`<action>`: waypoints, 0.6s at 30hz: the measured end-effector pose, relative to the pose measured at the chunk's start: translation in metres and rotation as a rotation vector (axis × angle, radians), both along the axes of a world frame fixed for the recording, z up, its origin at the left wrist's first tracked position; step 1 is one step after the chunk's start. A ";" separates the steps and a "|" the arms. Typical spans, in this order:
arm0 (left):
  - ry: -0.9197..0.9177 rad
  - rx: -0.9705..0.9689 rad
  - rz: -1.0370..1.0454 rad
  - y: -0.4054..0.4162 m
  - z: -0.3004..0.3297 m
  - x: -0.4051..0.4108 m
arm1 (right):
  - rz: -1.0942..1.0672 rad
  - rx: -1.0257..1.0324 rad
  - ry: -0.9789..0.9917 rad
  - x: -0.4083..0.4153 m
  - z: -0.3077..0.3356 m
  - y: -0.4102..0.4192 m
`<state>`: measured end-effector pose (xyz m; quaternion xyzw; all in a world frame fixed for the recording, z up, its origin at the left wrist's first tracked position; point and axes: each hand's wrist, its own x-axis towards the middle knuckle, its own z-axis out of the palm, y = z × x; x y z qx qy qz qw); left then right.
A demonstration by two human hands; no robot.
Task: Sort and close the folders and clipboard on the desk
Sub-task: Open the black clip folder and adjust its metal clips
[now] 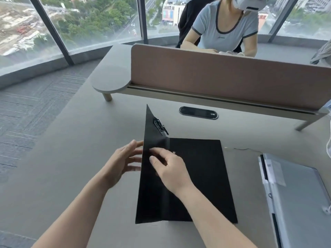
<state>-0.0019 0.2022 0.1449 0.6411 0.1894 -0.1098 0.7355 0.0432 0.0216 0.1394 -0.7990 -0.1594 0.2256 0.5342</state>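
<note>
A black clipboard folder lies half open on the grey desk. Its right panel is flat on the desk. Its left panel stands tilted upward, with a metal clip near the top. My left hand is behind the raised panel, fingers spread against its outer side. My right hand rests on the inner side of that panel near the fold, fingertips pressing it. A stack of grey-blue closed folders lies at the right edge of the desk.
A pink divider screen runs across the back of the desk, with a person seated behind it. An oval cable port is set in the desk beyond the folder. A thin white cable trails at the right. Carpet floor and windows lie to the left.
</note>
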 end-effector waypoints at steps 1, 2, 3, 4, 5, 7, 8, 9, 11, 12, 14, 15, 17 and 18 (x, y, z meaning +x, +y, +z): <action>0.008 0.010 0.001 0.008 0.003 -0.002 | 0.041 -0.031 -0.020 -0.004 -0.005 0.007; 0.020 0.031 0.008 0.016 0.004 -0.004 | 0.079 -0.066 -0.042 -0.009 -0.010 0.013; 0.039 0.056 0.025 0.023 0.006 -0.007 | 0.115 -0.108 -0.059 -0.012 -0.015 0.019; 0.058 0.091 0.040 0.030 0.005 -0.009 | 0.147 -0.149 -0.075 -0.016 -0.021 0.024; 0.080 0.124 0.060 0.037 0.004 -0.011 | 0.174 -0.190 -0.083 -0.018 -0.027 0.027; 0.125 0.204 0.115 0.052 -0.006 -0.016 | 0.221 -0.260 -0.081 -0.023 -0.039 0.032; 0.145 0.251 0.142 0.060 -0.014 -0.018 | 0.237 -0.291 -0.077 -0.026 -0.044 0.033; 0.168 0.290 0.170 0.066 -0.022 -0.020 | 0.238 -0.321 -0.074 -0.027 -0.049 0.032; 0.211 0.354 0.226 0.076 -0.038 -0.024 | 0.193 -0.377 -0.072 -0.028 -0.055 0.027; 0.233 0.385 0.247 0.080 -0.047 -0.025 | 0.159 -0.413 -0.075 -0.026 -0.058 0.023; 0.279 0.448 0.270 0.088 -0.065 -0.028 | 0.075 -0.510 -0.096 -0.019 -0.065 0.013; 0.301 0.480 0.270 0.091 -0.075 -0.030 | 0.017 -0.557 -0.107 -0.015 -0.069 0.006; 0.341 0.535 0.258 0.098 -0.091 -0.031 | -0.109 -0.630 -0.112 -0.007 -0.078 -0.008; 0.357 0.565 0.250 0.099 -0.098 -0.032 | -0.162 -0.657 -0.105 -0.003 -0.083 -0.015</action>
